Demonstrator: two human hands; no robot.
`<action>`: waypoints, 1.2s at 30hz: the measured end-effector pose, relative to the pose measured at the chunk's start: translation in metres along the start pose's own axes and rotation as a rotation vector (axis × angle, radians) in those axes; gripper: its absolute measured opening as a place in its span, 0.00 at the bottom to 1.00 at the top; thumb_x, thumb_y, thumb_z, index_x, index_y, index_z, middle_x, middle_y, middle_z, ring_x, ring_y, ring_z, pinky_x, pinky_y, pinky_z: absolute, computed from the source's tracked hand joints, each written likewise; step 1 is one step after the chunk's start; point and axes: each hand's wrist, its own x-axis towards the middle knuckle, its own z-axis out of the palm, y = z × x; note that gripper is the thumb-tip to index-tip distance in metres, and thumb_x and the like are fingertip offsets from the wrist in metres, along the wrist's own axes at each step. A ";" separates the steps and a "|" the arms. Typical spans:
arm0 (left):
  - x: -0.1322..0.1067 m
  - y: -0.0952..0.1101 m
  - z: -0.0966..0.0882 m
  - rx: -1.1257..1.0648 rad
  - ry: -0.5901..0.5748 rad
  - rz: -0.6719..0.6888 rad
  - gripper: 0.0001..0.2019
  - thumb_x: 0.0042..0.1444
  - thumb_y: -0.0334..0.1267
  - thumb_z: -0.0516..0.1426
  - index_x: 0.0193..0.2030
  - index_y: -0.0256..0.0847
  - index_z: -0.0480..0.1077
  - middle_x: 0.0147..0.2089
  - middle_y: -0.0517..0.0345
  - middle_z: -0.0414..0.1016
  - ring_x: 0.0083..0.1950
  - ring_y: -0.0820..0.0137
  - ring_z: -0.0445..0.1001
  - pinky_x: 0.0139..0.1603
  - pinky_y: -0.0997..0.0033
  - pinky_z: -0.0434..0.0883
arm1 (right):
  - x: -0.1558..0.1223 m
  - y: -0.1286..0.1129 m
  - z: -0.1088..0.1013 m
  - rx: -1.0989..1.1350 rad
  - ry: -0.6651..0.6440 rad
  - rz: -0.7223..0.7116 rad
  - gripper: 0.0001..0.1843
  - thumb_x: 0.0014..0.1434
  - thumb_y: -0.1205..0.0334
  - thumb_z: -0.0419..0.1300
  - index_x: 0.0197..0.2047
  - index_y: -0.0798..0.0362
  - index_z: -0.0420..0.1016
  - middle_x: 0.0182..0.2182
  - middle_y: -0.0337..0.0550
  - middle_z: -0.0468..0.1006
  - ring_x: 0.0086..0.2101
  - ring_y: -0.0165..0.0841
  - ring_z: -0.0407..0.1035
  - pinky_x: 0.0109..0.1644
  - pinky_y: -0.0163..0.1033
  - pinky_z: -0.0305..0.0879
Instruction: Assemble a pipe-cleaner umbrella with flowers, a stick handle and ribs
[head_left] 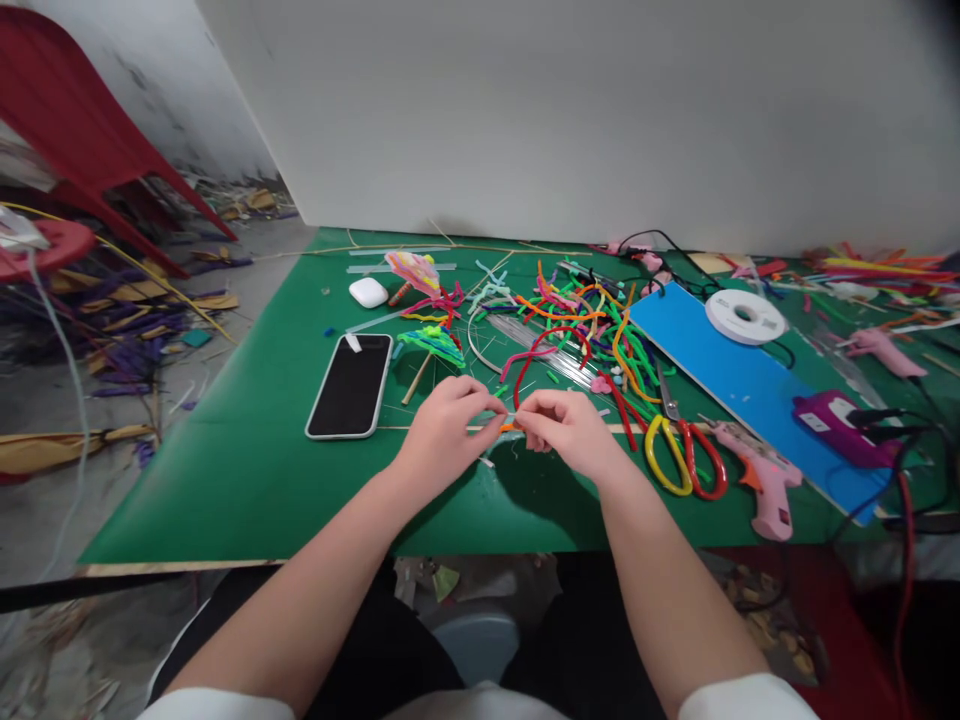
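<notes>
My left hand (454,420) and my right hand (566,428) meet over the front middle of the table, thumbs and forefingers pinched. Between the fingertips is a small pale blue piece of pipe cleaner (511,416), mostly hidden by the fingers. A short orange piece (509,428) shows just below it. Behind my left hand lies a green and blue pipe-cleaner umbrella shape (433,345) on a thin stick. Close to my right hand are scissors (684,450) with one yellow and one red handle loop. A red pipe cleaner (517,385) curves up behind the fingertips.
A phone (350,388) and a white earbud case (368,292) lie left on the green table (247,480). Tangled pipe cleaners (592,320) spread behind my hands. Rightward are a pink glue gun (761,475), blue board (720,375), ribbon spool (746,316) and purple power strip (844,428) with cables.
</notes>
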 end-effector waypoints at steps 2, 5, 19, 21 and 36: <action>-0.004 0.000 0.004 0.187 0.137 0.052 0.10 0.54 0.41 0.53 0.35 0.43 0.76 0.29 0.53 0.73 0.34 0.66 0.68 0.39 0.68 0.63 | 0.003 0.000 0.006 0.195 0.021 0.098 0.09 0.52 0.59 0.58 0.24 0.53 0.69 0.14 0.34 0.67 0.16 0.26 0.62 0.19 0.31 0.57; -0.008 0.003 0.008 0.206 0.230 -0.043 0.12 0.55 0.41 0.53 0.37 0.44 0.77 0.27 0.54 0.75 0.29 0.69 0.69 0.36 0.70 0.64 | 0.005 0.000 0.011 0.329 0.039 0.116 0.08 0.51 0.58 0.58 0.25 0.53 0.70 0.14 0.33 0.68 0.16 0.25 0.61 0.19 0.30 0.57; -0.003 0.015 -0.002 -0.855 0.184 -0.348 0.21 0.45 0.39 0.63 0.48 0.41 0.71 0.29 0.58 0.77 0.36 0.67 0.76 0.32 0.73 0.69 | 0.001 0.001 0.007 0.396 -0.102 0.028 0.08 0.52 0.58 0.61 0.26 0.54 0.72 0.15 0.33 0.69 0.18 0.25 0.63 0.22 0.31 0.59; -0.002 0.013 -0.005 -0.855 0.143 -0.341 0.11 0.44 0.39 0.63 0.35 0.39 0.76 0.34 0.54 0.78 0.37 0.67 0.75 0.30 0.74 0.68 | 0.001 0.002 0.004 0.442 -0.089 0.023 0.08 0.51 0.58 0.61 0.26 0.54 0.73 0.16 0.34 0.69 0.18 0.25 0.62 0.21 0.31 0.60; -0.006 0.011 -0.006 -0.969 -0.208 -0.383 0.07 0.47 0.39 0.63 0.32 0.39 0.77 0.31 0.54 0.80 0.34 0.68 0.77 0.37 0.71 0.72 | 0.001 0.002 -0.007 0.447 -0.011 -0.040 0.06 0.52 0.61 0.60 0.27 0.54 0.75 0.15 0.33 0.67 0.18 0.24 0.61 0.20 0.30 0.57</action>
